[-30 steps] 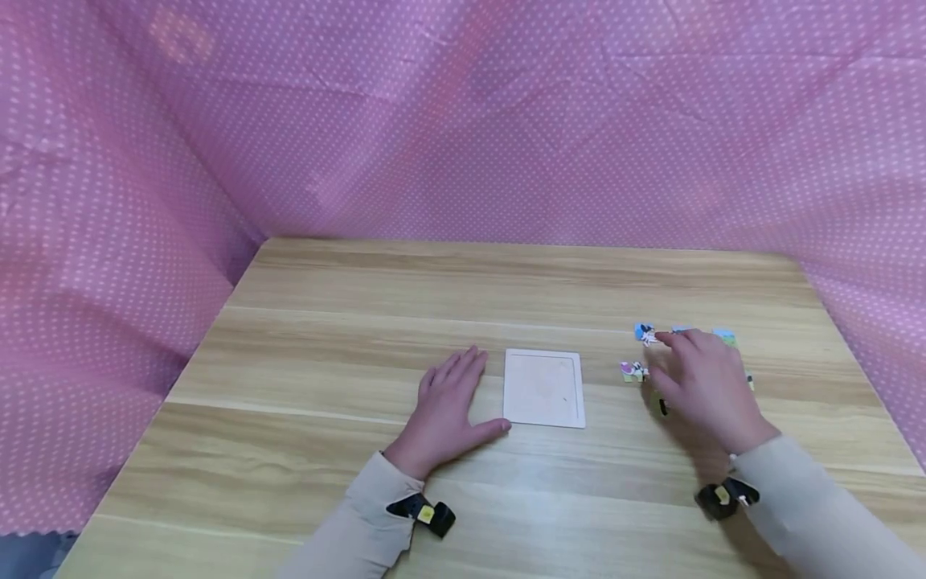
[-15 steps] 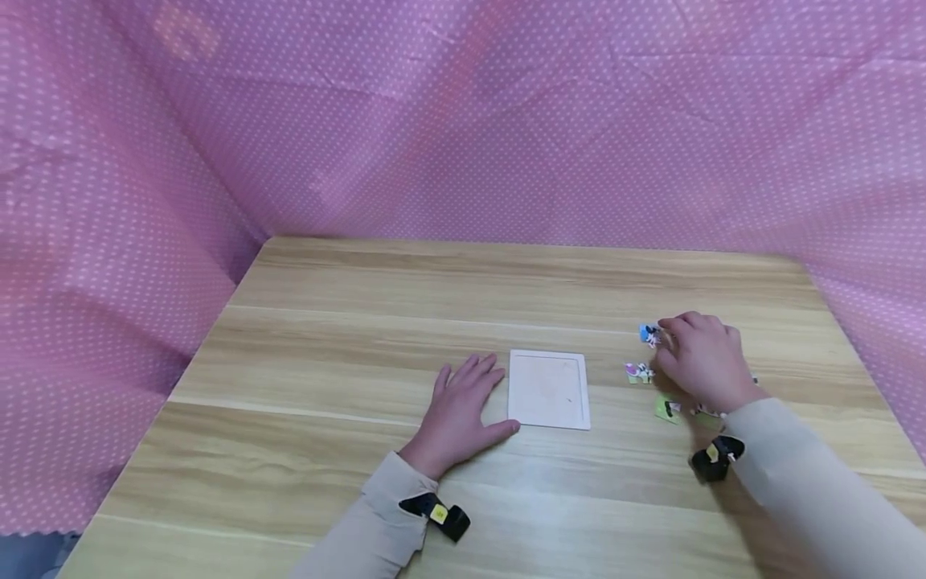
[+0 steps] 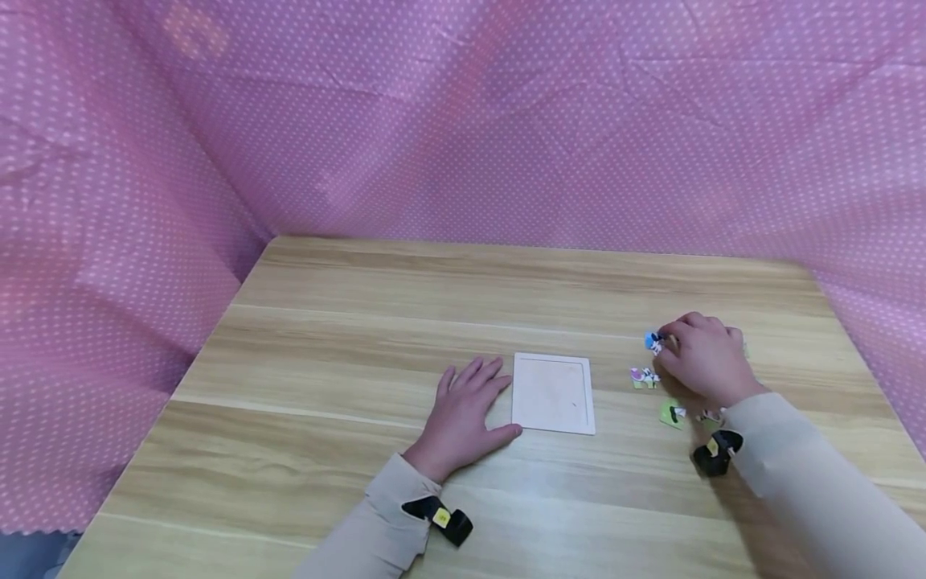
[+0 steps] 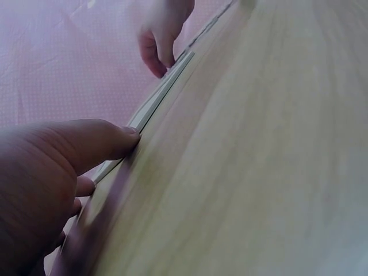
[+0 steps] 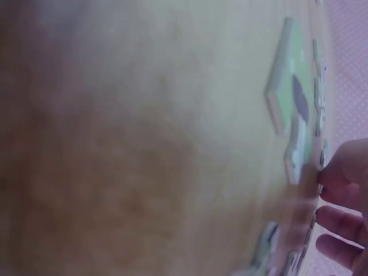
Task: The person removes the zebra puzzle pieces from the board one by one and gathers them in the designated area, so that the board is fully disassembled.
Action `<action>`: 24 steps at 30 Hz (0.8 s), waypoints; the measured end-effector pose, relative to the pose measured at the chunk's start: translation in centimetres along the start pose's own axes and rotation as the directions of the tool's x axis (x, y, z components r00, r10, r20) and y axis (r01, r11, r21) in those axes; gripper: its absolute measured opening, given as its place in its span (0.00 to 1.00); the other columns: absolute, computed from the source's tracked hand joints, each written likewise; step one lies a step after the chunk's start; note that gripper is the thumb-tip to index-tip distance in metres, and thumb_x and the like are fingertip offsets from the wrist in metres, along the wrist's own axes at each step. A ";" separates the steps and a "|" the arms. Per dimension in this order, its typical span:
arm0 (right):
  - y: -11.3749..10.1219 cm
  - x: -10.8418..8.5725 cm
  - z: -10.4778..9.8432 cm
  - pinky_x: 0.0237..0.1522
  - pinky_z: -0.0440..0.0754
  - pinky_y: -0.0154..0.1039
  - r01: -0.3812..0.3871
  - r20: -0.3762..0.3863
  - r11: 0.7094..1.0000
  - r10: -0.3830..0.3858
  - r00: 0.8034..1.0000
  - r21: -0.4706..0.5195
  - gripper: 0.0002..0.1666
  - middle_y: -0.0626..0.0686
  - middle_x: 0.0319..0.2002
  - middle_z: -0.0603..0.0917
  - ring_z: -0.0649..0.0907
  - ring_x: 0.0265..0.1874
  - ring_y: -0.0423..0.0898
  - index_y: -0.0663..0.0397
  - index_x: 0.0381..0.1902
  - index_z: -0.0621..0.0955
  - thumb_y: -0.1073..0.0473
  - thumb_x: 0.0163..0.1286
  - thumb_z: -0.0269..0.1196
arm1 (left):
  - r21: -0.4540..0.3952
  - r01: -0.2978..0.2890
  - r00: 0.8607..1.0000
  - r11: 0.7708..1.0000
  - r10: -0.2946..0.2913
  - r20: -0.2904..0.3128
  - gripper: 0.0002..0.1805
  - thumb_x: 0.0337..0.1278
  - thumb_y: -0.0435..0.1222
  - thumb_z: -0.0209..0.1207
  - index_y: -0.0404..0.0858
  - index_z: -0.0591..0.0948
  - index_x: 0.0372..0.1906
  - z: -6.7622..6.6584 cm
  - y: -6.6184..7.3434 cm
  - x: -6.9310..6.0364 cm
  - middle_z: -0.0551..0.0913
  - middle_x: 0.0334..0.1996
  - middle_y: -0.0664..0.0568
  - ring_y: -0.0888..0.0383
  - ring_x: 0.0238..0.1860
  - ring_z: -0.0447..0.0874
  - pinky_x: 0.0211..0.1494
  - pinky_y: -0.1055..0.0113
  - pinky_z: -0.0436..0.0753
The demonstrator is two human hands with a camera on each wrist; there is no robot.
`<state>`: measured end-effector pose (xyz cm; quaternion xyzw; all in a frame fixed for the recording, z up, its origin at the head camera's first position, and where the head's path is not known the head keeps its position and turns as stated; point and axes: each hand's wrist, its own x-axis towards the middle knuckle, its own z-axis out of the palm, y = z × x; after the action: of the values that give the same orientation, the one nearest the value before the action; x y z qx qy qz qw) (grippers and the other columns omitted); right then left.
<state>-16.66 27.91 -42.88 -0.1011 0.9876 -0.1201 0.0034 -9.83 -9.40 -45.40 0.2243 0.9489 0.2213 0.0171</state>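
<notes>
My left hand (image 3: 466, 414) lies flat with fingers spread on the table, its thumb and fingertips at the left edge of a square white puzzle tray (image 3: 553, 430). In the left wrist view, the thumb touches the tray's edge. My right hand (image 3: 705, 358) is bent over the puzzle pieces on the right. Its thumb and index finger pinch at the blue-and-white puzzle piece (image 3: 653, 343), partly covered by the fingertips. Just below lies a pink-and-white piece (image 3: 643, 378). A green piece (image 5: 293, 80) with a dark mark lies nearer the wrist.
More puzzle pieces (image 3: 709, 417) lie partly hidden beneath the right hand and wrist. The wood-grain table (image 3: 325, 346) reaches back to a pink dotted curtain (image 3: 463, 145). Black wrist cameras (image 3: 714, 454) are worn on both sleeves.
My right hand has shifted slightly away from me and its fingers have closed in at the blue-and-white piece. The green piece has come into fuller view. The left hand stays by the tray.
</notes>
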 end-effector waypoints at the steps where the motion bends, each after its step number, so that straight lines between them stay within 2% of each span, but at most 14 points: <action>1: 0.0 0.0 0.0 0.50 0.64 0.67 0.002 -0.005 1.000 -0.002 1.000 0.001 0.21 0.66 0.55 0.78 0.73 0.56 0.67 0.60 0.52 0.82 0.53 0.69 0.60 | 0.001 -0.002 1.000 1.000 0.002 -0.003 0.39 0.54 0.59 0.66 0.45 0.75 0.68 0.0 0.0 0.0 0.65 0.75 0.52 0.47 0.77 0.55 0.75 0.38 0.48; 10: -0.1 -0.3 -0.2 0.49 0.65 0.65 0.012 -0.030 1.000 -0.012 0.999 0.007 0.20 0.64 0.52 0.80 0.76 0.53 0.64 0.59 0.45 0.84 0.49 0.66 0.63 | 0.011 -0.008 1.000 1.000 0.008 -0.013 0.39 0.53 0.59 0.66 0.46 0.76 0.68 0.1 0.0 0.0 0.67 0.74 0.54 0.47 0.77 0.56 0.75 0.38 0.49; 20: -1.5 -0.5 -0.3 0.48 0.71 0.63 0.062 -0.074 0.998 -0.061 0.995 0.021 0.22 0.60 0.49 0.83 0.79 0.52 0.61 0.59 0.47 0.83 0.47 0.66 0.64 | 0.008 -0.031 0.999 0.999 0.032 -0.025 0.36 0.54 0.58 0.66 0.51 0.77 0.68 0.0 -0.1 -0.1 0.68 0.74 0.54 0.47 0.77 0.56 0.74 0.37 0.49; 24: -2.5 -0.6 -0.3 0.48 0.74 0.62 0.081 -0.100 0.995 -0.075 0.992 0.056 0.22 0.60 0.47 0.84 0.82 0.45 0.59 0.60 0.48 0.83 0.47 0.68 0.63 | -0.003 -0.037 0.999 0.999 0.037 -0.024 0.33 0.55 0.58 0.65 0.52 0.79 0.66 -0.1 -0.1 -0.1 0.68 0.74 0.54 0.46 0.77 0.56 0.74 0.36 0.49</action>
<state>-15.54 25.76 -41.97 -0.1336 0.9778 -0.1543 -0.0464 -9.75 -9.56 -45.34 0.2393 0.9443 0.2260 0.0019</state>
